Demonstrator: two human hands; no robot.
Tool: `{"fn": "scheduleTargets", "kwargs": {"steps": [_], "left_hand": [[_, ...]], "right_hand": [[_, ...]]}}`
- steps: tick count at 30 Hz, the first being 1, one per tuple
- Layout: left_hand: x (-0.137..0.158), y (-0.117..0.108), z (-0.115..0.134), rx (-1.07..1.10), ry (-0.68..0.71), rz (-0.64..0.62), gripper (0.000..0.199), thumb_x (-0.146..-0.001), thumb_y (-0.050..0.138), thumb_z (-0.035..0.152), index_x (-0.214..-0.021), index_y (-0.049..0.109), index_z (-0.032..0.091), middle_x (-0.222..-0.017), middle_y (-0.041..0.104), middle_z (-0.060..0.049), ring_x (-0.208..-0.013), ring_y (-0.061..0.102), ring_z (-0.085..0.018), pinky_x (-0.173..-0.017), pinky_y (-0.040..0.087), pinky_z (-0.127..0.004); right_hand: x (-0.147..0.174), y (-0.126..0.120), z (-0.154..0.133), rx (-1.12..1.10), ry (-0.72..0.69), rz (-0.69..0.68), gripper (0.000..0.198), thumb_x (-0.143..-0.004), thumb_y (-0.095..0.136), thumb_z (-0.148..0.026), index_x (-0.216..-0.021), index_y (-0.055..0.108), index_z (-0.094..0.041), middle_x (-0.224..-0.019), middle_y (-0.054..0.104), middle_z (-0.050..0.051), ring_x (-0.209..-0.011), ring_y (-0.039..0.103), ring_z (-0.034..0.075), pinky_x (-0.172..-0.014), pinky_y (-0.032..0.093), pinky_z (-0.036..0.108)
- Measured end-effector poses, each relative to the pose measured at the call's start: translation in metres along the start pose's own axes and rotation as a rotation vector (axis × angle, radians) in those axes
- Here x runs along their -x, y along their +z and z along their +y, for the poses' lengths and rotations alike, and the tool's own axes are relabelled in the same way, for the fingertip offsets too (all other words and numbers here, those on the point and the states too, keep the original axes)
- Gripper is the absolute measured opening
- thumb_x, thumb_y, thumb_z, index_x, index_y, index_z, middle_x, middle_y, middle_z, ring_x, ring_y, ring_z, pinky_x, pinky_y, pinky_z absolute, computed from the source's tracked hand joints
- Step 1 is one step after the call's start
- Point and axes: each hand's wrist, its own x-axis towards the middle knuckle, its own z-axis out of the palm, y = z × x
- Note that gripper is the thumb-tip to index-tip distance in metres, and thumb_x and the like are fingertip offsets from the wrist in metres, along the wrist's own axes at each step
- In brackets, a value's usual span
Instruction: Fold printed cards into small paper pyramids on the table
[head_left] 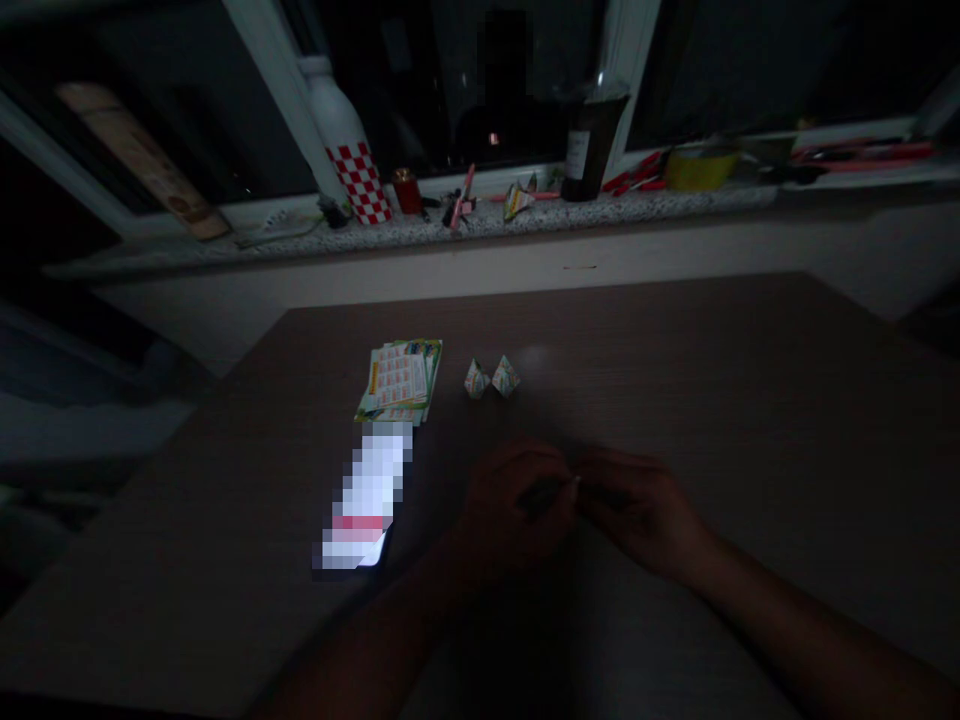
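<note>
My left hand and my right hand meet above the table, fingers bent and pinched together. Between the fingertips is a small folded piece of paper; only a pale edge of it shows, and the rest is lost in shadow and behind the fingers. Beyond the hands stand two small pointed folded-paper shapes, one on the left and one on the right, side by side. To their left lies a loose stack of printed paper sheets, green at the edges.
A lit phone lies left of my hands on the wooden table. Along the windowsill stand a red-and-white checkered bottle, a dark bottle, a small red jar and a yellow container. The room is dim.
</note>
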Motion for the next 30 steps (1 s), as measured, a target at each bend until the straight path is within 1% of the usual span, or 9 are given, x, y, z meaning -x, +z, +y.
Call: {"fn": "scheduleTargets", "kwargs": {"steps": [2, 12, 15, 17, 21, 24, 30], "left_hand": [[0.0, 0.0, 0.0, -0.002, 0.01, 0.005, 0.004, -0.077, 0.059, 0.013, -0.08, 0.059, 0.015, -0.079, 0.063, -0.005, -0.073, 0.06, -0.013, -0.067, 0.05, -0.025], [-0.001, 0.0, 0.004, 0.017, -0.033, -0.014, 0.005, -0.079, 0.058, 0.015, -0.082, 0.061, 0.017, -0.081, 0.065, -0.005, -0.075, 0.062, -0.013, -0.068, 0.05, -0.026], [0.0, -0.001, 0.002, -0.002, -0.098, -0.026, 0.012, -0.078, 0.061, 0.019, -0.09, 0.062, 0.018, -0.088, 0.066, -0.005, -0.082, 0.063, -0.016, -0.073, 0.051, -0.029], [0.0, -0.003, 0.001, -0.017, -0.112, -0.027, 0.019, -0.076, 0.063, 0.021, -0.095, 0.062, 0.019, -0.091, 0.066, -0.006, -0.084, 0.062, -0.017, -0.074, 0.051, -0.03], [0.0, -0.009, -0.004, -0.027, -0.059, -0.012, 0.016, -0.076, 0.064, 0.019, -0.092, 0.062, 0.018, -0.088, 0.065, -0.005, -0.081, 0.062, -0.016, -0.072, 0.05, -0.028], [0.0, -0.011, -0.008, -0.043, -0.032, -0.012, 0.012, -0.078, 0.063, 0.018, -0.09, 0.062, 0.018, -0.089, 0.064, -0.005, -0.081, 0.062, -0.015, -0.072, 0.05, -0.027], [-0.001, -0.011, -0.005, -0.055, 0.006, -0.028, 0.007, -0.079, 0.06, 0.018, -0.086, 0.062, 0.017, -0.086, 0.063, -0.006, -0.08, 0.061, -0.015, -0.071, 0.051, -0.028]], "right_hand": [[0.0, 0.0, -0.001, -0.008, -0.006, -0.005, 0.009, -0.082, 0.055, -0.014, -0.08, 0.063, -0.018, -0.075, 0.063, 0.004, -0.066, 0.06, 0.015, -0.056, 0.047, 0.024], [0.0, 0.0, 0.001, -0.027, -0.006, -0.035, 0.009, -0.083, 0.056, -0.015, -0.083, 0.064, -0.019, -0.077, 0.064, 0.004, -0.069, 0.061, 0.015, -0.059, 0.048, 0.025], [0.0, -0.001, 0.002, -0.044, 0.011, 0.0, 0.007, -0.083, 0.058, -0.018, -0.082, 0.065, -0.019, -0.079, 0.066, 0.005, -0.071, 0.063, 0.016, -0.062, 0.05, 0.027], [0.0, -0.002, 0.001, -0.066, 0.016, 0.046, 0.007, -0.083, 0.059, -0.019, -0.082, 0.066, -0.019, -0.079, 0.067, 0.005, -0.072, 0.064, 0.017, -0.063, 0.051, 0.027], [-0.001, -0.005, -0.001, -0.094, 0.025, 0.148, 0.006, -0.081, 0.063, -0.02, -0.081, 0.068, -0.019, -0.076, 0.068, 0.004, -0.069, 0.065, 0.016, -0.061, 0.051, 0.026], [-0.002, -0.006, -0.001, -0.093, 0.027, 0.196, 0.005, -0.081, 0.064, -0.021, -0.081, 0.069, -0.02, -0.076, 0.068, 0.004, -0.068, 0.065, 0.016, -0.059, 0.052, 0.026], [-0.001, -0.006, 0.0, -0.073, -0.024, 0.177, 0.007, -0.081, 0.063, -0.021, -0.083, 0.069, -0.019, -0.075, 0.068, 0.005, -0.067, 0.065, 0.017, -0.058, 0.052, 0.027]]}}
